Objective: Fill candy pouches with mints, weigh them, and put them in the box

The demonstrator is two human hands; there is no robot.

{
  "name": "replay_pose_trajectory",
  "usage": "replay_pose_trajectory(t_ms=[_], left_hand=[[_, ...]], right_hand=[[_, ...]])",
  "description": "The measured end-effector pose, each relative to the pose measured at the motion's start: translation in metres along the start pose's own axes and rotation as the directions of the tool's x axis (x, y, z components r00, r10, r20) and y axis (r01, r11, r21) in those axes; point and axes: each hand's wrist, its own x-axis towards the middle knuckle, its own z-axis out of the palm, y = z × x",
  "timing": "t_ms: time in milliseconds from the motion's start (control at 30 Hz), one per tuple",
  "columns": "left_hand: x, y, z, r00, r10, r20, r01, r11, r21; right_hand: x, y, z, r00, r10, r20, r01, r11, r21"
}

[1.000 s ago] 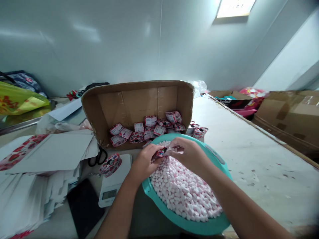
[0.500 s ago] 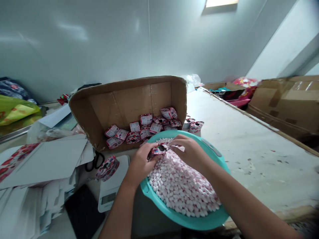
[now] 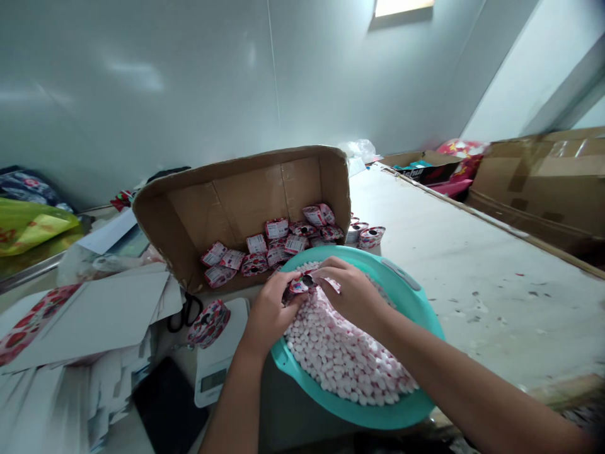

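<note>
My left hand (image 3: 271,309) grips a small red-and-white printed box (image 3: 299,286) over the candy. A dark round opening shows in the box's face. My right hand (image 3: 350,291) is closed at the box's right end, fingertips against it, and a pale printed flap sticks out beneath these fingers. Whether candy is between them is hidden. Below both hands, a turquoise basin (image 3: 359,421) holds a heap of small pale pink and white candies (image 3: 340,359).
Behind the basin a cardboard carton (image 3: 246,195) lies on its side with several printed boxes inside. At left are a white scale (image 3: 222,356) with a printed box (image 3: 208,323) on it, black scissors (image 3: 185,313), a dark tablet (image 3: 167,403) and stacked card sheets (image 3: 99,309).
My right fingers have moved slightly left and in closer against the small box, covering more of its right end. My left hand keeps its grip. The view has shifted a little.
</note>
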Motion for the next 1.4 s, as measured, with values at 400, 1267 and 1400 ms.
replay_pose_trajectory(t_ms=[400, 1267, 1400], left_hand=[[0.0, 0.001, 0.001, 1.0, 0.016, -0.004, -0.016, 1.0, 0.005], [0.0, -0.003, 0.001, 0.988, -0.082, -0.133, 0.073, 0.994, -0.076], [-0.004, -0.009, -0.015, 0.972, -0.151, -0.181, 0.118, 0.977, -0.179]], right_hand=[[0.002, 0.0, 0.009, 0.999, -0.032, 0.004, 0.032, 0.998, 0.049], [0.004, 0.006, -0.001, 0.948, 0.163, 0.273, -0.22, 0.957, 0.19], [0.0, 0.011, 0.004, 0.944, 0.132, 0.302, -0.187, 0.969, 0.161]])
